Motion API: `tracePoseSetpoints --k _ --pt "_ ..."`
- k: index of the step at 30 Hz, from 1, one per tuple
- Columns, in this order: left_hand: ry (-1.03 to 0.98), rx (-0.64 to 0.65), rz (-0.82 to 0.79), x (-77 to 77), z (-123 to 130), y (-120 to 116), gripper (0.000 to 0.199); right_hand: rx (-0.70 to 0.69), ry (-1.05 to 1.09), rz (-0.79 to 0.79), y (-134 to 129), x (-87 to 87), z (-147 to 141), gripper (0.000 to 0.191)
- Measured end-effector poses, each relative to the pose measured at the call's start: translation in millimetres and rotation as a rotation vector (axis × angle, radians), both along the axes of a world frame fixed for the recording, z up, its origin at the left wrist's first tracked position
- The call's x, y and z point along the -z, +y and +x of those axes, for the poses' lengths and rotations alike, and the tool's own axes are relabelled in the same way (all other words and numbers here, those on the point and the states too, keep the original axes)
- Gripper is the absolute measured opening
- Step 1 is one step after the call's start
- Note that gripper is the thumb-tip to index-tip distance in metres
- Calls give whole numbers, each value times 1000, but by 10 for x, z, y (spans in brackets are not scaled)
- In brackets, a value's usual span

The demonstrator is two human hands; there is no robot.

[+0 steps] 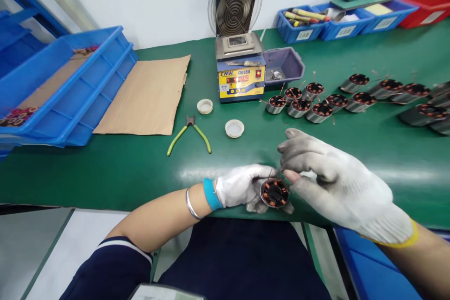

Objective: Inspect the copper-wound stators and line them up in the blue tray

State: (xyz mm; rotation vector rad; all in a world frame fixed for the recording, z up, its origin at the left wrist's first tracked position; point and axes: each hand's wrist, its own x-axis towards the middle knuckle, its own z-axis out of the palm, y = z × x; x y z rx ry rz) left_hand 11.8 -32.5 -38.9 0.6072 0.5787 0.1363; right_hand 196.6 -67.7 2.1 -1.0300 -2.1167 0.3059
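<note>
At the near edge of the tabletop, your left hand has its grip closed around the stator — open end facing you, copper coils in a metal ring. Your right hand pinches a wire just above it.

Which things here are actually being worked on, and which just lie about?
In hand:
- round copper-wound metal stator, gripped by left gloved hand
- its thin wire lead, pinched by right gloved hand

Lying about:
- green-handled cutting pliers
- flat brown cardboard sheet
- two white plastic caps
</note>
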Motion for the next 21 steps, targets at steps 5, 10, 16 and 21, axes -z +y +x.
tracePoseSetpoints --k 5,10,16,21 --pt "-92 -620 86 -19 -58 47 40 -49 -166 189 -110 -447 -85 8" --pt "-56 -335 41 47 -10 79 49 -123 -245 189 -150 -656 -218 13" --pt "-179 -246 -18 -220 -67 52 35 -32 -416 319 -75 -609 -178 6" --pt "-163 -622 -3 -260 -73 147 51 -86 -381 294 -48 -738 -297 7"
